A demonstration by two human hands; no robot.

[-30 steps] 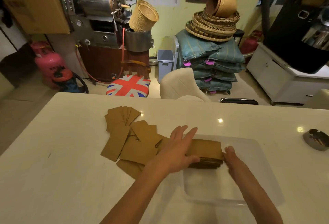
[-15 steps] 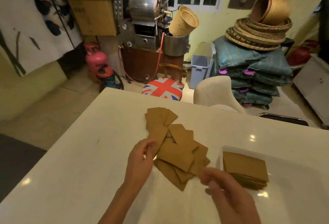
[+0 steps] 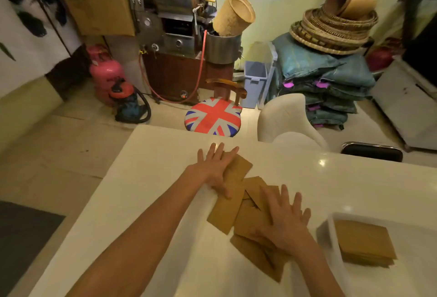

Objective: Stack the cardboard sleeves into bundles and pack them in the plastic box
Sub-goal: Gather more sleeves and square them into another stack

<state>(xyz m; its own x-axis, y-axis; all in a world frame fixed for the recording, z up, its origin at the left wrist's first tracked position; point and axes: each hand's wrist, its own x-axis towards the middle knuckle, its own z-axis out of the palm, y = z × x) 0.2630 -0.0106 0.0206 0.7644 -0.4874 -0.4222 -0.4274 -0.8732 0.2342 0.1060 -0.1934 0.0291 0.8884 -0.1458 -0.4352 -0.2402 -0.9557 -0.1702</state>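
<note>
Several flat brown cardboard sleeves (image 3: 225, 214) lie scattered and overlapping on the white table (image 3: 153, 173). My left hand (image 3: 216, 170) lies flat, fingers spread, on the far sleeves of the pile. My right hand (image 3: 285, 220) rests flat with fingers apart on the near sleeves. At the right stands the clear plastic box (image 3: 331, 228); a neat bundle of sleeves (image 3: 364, 243) lies inside it, untouched by either hand.
Beyond the table's far edge stand a Union Jack stool (image 3: 214, 117), a white chair (image 3: 287, 119) and a dark chair back (image 3: 372, 151). A metal machine, pink gas cylinder, vacuum, bin, sacks and baskets fill the room behind.
Both hands left the bundle in the box and moved left to the loose pile. They now press flat on the sleeves, the left hand reaching farther. The view swung left.
</note>
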